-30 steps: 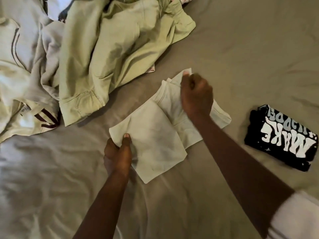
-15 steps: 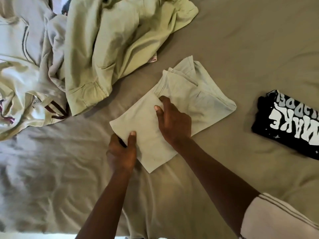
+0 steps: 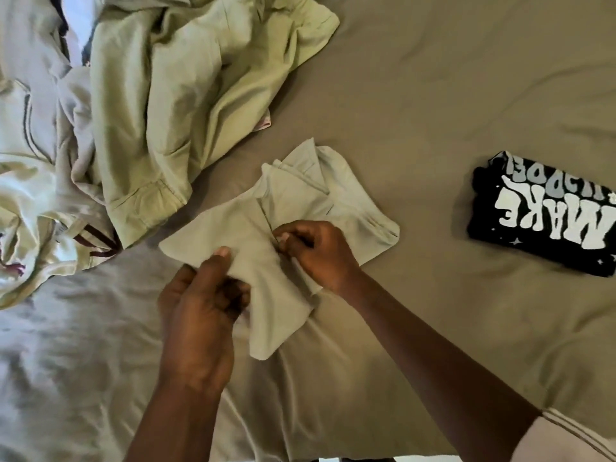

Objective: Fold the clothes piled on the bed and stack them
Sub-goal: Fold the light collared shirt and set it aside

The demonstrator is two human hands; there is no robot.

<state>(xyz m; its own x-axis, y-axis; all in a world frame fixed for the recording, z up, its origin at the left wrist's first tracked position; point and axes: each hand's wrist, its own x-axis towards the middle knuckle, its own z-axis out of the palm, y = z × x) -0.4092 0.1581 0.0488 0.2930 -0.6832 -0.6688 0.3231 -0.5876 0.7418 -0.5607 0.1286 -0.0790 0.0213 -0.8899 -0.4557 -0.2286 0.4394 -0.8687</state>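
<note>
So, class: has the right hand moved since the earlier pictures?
Yes. The right hand left the far corner of the pale green garment, coming toward the person and away from the black T-shirt; it now pinches the middle fold.

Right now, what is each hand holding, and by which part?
Both hold the pale green garment: the left hand pinches its near left edge, thumb on top; the right hand pinches the fold edge at its middle.

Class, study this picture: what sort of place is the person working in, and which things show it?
Probably a bedroom: a wrinkled taupe bed sheet fills the view, a loose pile of clothes lies on it, and a pale green garment is half folded near a folded black T-shirt.
</note>
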